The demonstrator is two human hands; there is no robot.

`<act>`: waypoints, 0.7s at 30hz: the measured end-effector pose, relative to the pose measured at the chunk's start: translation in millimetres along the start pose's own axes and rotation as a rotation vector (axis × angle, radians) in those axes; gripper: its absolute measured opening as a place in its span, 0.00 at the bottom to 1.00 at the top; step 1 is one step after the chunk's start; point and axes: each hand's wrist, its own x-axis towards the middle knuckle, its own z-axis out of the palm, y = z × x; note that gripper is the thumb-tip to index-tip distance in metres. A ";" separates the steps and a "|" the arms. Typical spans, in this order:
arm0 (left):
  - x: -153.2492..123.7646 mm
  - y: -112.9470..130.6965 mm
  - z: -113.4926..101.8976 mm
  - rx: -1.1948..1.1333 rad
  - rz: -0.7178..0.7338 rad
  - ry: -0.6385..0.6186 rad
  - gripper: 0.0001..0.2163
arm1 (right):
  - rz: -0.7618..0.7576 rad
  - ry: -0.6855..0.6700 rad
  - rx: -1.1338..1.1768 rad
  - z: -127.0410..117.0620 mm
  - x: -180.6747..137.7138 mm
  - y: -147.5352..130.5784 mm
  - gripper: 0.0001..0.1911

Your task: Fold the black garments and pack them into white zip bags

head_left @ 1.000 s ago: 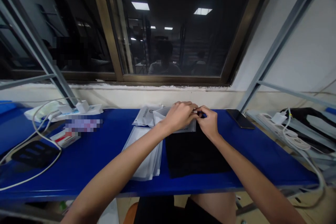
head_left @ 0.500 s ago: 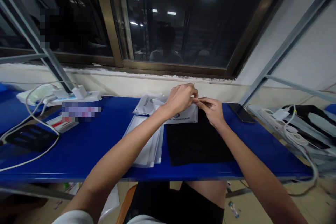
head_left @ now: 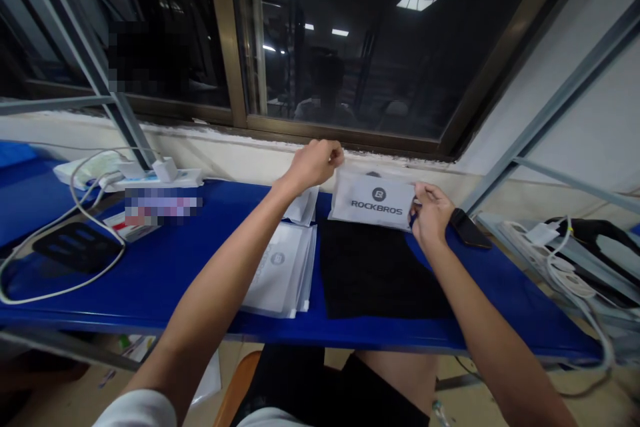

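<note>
A frosted white zip bag [head_left: 363, 203] printed ROCKBROS is held up at the back of the blue table. My right hand [head_left: 433, 213] grips its right edge between thumb and fingers. At the bag's upper left corner my left hand [head_left: 317, 161] is closed in a pinch, its fingertips partly hidden. A folded black cloth [head_left: 380, 273] lies flat just in front of the bag. To its left is a stack of flat, frosted zip bags [head_left: 285, 273], partly covered by my left forearm. Another white bag [head_left: 304, 205] lies behind that stack.
A black phone [head_left: 469, 228] lies right of my right hand. On the left are a power strip [head_left: 185, 178], a white cable and a small box [head_left: 133, 227]. Metal posts [head_left: 555, 90] rise on both sides. A window and wall stand behind the table [head_left: 200, 267].
My left hand has moved left along the bag's top edge, away from my right hand. The right hand has shifted right and down, and the bag now faces me with its print showing.
</note>
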 end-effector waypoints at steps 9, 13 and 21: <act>0.4 -12.2 8.8 -1.007 -0.363 -0.254 0.19 | 0.366 -0.215 0.157 10.9 -25.0 20.6 0.18; 10.0 -18.6 31.3 -0.926 -0.492 0.059 0.12 | 0.408 -0.462 0.118 20.0 -44.8 11.8 0.20; 10.1 -89.6 8.7 -0.539 -0.669 0.226 0.17 | 0.465 -0.797 0.007 22.0 -55.7 -5.8 0.17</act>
